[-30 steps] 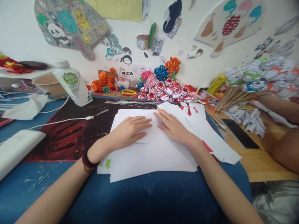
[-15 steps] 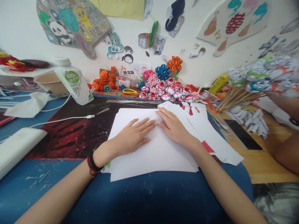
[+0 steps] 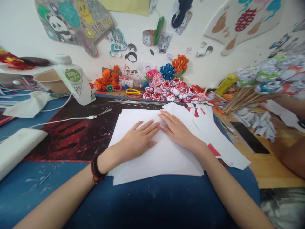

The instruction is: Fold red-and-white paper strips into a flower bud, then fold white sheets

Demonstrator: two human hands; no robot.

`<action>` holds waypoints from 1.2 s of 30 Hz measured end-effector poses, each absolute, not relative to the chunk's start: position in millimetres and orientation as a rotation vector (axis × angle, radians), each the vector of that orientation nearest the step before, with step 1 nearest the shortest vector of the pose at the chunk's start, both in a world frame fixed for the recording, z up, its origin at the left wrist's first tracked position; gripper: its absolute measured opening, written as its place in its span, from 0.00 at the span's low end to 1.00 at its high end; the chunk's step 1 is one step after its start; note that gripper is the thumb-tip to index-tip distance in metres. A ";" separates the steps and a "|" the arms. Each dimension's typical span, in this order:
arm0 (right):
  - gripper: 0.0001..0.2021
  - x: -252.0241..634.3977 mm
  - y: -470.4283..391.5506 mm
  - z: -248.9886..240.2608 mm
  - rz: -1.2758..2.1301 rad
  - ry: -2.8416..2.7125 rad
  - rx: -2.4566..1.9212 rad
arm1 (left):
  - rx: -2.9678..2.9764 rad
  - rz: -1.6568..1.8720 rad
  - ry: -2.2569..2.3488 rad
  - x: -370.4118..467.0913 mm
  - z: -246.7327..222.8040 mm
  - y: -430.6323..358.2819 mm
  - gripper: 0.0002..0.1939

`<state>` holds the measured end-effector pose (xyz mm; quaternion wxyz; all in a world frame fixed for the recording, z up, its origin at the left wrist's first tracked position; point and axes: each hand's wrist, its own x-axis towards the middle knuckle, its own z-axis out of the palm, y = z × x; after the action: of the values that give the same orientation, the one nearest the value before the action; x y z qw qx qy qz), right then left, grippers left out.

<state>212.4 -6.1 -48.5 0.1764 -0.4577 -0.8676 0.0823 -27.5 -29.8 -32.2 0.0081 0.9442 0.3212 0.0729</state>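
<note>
Several sheets of white paper (image 3: pixel 152 167) lie loosely stacked in front of me on the blue table. My left hand (image 3: pixel 137 140) rests flat on the top sheet, fingers stretched out toward the upper right. Close beside its fingertips, my right hand (image 3: pixel 177 128) also lies on the paper, fingers extended and pointing up and left. Neither hand grips anything. Under and to the right of the stack are more white pieces with red patches (image 3: pixel 214 150), some with cut edges.
Red-and-white paper flowers (image 3: pixel 175 90) stand at the back. Left are a white bottle (image 3: pixel 76 84), a paper bowl (image 3: pixel 51 79), a white power bank (image 3: pixel 21 149) and its cable. On the right, a black phone-like slab (image 3: pixel 250 138), stick-stemmed paper flowers (image 3: pixel 259 79) and another person's arm (image 3: pixel 295 159).
Both hands stay almost in place on the paper, the left shifting very slightly. The whole view has moved a little.
</note>
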 end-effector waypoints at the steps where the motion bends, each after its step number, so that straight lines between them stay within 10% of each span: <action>1: 0.28 212.6 -6.0 -48.8 0.239 -2.456 -1.296 | 2.932 0.250 1.002 -27.3 -29.2 -30.3 0.29; 36: 0.29 216.0 -5.6 -48.9 0.230 -2.515 -1.302 | 2.903 0.148 0.890 -57.1 -28.1 -14.0 0.26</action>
<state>216.0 -5.6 -48.9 0.1497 -0.4531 -0.8751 0.0799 -57.1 -14.0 -28.1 0.0509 0.9537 0.2925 0.0487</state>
